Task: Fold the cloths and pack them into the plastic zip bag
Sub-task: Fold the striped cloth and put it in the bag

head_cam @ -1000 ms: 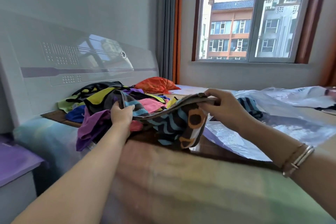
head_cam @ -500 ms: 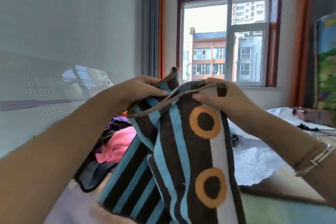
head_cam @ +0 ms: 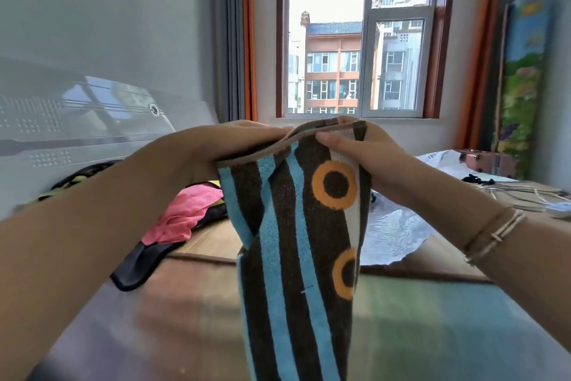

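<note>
A brown towel point(head_cam: 296, 244) with blue stripes and orange rings hangs in front of me above the bed, doubled over lengthwise. My left hand point(head_cam: 228, 149) grips its top edge on the left. My right hand point(head_cam: 361, 149) pinches the same edge on the right, thumb in front. The two hands are close together. Behind the towel lies the clear plastic zip bag point(head_cam: 392, 232), crumpled on the bed at the right. A pile of cloths point(head_cam: 185, 213), pink and dark ones showing, lies at the left.
The white headboard point(head_cam: 92, 121) runs along the left. The bed point(head_cam: 432, 319) has a pale green and purple cover in front of me. Cables point(head_cam: 525, 192) and a pink box point(head_cam: 485, 161) lie at the far right. A window point(head_cam: 355, 40) is straight ahead.
I lifted the striped towel off the pile and raised it upright in front of me. My hands have come closer together along its top edge.
</note>
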`<state>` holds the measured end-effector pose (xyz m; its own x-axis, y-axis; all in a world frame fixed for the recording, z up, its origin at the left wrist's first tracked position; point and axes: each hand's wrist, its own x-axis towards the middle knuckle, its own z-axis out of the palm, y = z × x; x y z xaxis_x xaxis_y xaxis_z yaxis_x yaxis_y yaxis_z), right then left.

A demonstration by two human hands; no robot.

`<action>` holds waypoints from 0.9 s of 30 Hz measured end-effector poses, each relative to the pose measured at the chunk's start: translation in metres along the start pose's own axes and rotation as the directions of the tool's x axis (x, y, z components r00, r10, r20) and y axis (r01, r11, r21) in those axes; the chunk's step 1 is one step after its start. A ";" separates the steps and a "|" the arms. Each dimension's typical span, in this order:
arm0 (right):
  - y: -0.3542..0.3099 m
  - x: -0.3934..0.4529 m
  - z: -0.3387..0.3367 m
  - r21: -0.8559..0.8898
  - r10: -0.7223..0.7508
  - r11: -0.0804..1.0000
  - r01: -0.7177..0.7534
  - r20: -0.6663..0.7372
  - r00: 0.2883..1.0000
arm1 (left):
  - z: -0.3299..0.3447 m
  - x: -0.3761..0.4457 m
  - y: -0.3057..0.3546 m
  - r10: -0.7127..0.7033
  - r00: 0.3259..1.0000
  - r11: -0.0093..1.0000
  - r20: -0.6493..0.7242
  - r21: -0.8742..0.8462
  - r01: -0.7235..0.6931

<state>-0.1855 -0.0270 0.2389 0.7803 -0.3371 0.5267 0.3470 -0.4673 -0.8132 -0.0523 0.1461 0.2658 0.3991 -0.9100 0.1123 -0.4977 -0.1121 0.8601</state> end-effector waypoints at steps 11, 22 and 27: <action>0.013 0.012 -0.010 -0.096 -0.029 0.995 0.015 -0.150 0.988 | -0.008 0.004 -0.035 0.012 0.887 0.973 -0.461 -0.200 -0.117; 0.035 0.007 -0.019 0.250 0.125 0.960 -0.124 0.014 0.992 | 0.003 0.024 -0.036 -0.047 0.830 0.820 -0.556 -0.496 -0.285; 0.078 -0.015 -0.006 0.188 0.268 0.928 -0.320 0.257 0.928 | 0.006 0.032 -0.037 -0.010 0.808 0.817 -0.589 -0.471 -0.333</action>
<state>-0.1730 -0.0630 0.1694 0.9512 -0.2285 0.2073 0.1701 -0.1721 -0.9703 -0.0255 0.1186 0.2341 0.7814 -0.4988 0.3750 -0.1768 0.3992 0.8996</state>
